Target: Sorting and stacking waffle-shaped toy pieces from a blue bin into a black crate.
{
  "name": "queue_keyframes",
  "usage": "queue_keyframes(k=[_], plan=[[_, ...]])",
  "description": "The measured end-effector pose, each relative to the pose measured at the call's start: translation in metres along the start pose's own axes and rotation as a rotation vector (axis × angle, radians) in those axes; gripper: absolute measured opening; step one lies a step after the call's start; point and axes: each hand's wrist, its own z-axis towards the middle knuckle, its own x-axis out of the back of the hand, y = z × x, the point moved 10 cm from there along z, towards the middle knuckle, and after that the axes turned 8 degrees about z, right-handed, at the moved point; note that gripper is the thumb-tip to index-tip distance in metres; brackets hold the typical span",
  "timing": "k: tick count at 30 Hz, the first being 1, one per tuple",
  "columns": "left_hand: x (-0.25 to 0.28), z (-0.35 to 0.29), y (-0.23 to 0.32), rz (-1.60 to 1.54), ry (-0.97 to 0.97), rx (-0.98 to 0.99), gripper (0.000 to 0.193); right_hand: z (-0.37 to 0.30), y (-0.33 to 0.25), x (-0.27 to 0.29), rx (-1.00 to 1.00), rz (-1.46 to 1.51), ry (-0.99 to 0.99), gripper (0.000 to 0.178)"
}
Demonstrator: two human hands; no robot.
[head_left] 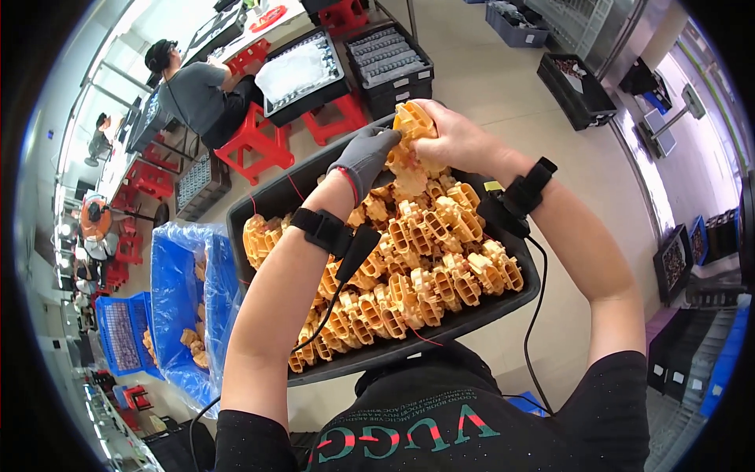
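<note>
Over the far side of a black crate (377, 363), I hold up a yellow-orange moulded part (414, 122) with hollow openings. My right hand (458, 143), bare, grips it from the right with the thumb along its near side. From the left, my left hand (368, 157), in a grey glove, has its curled fingers closed against the same part; its fingertips are partly hidden. Beneath both hands, rows of similar yellow-orange parts (425, 297) stand packed in the crate. Thin red cords hang at the crate's rim.
To the left stands a blue bin (174, 277) lined with clear plastic, holding a few similar parts. Beyond the crate are red stools (255, 145), black trays (389, 59) and a seated person (197, 98). Another black crate (576, 90) lies on the floor at right. Cables run from both my wrists.
</note>
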Motion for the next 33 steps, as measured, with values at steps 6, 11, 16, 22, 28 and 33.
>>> queue_keyframes(k=[6,11,16,22,28,33], plan=[[0.004,-0.003,0.009,-0.027,0.105,0.053,0.045,-0.003,0.024,0.022,-0.053,-0.137,0.105,0.047],[0.012,0.010,0.004,0.030,0.139,0.046,0.051,0.008,0.016,0.020,0.145,-0.352,0.157,0.045],[-0.019,-0.029,0.076,0.772,0.137,-0.658,0.046,0.002,-0.005,0.048,0.389,-0.602,0.350,0.042],[-0.073,-0.053,0.085,1.425,0.175,-1.168,0.027,0.026,0.010,0.050,0.053,-0.457,0.144,0.034],[-0.099,-0.045,0.054,1.507,0.176,-1.357,0.020,0.040,0.023,0.036,0.010,-0.646,0.158,0.049],[-0.106,-0.034,0.045,1.414,0.186,-1.296,0.020,0.044,0.040,0.031,0.003,-0.735,0.130,0.037]])
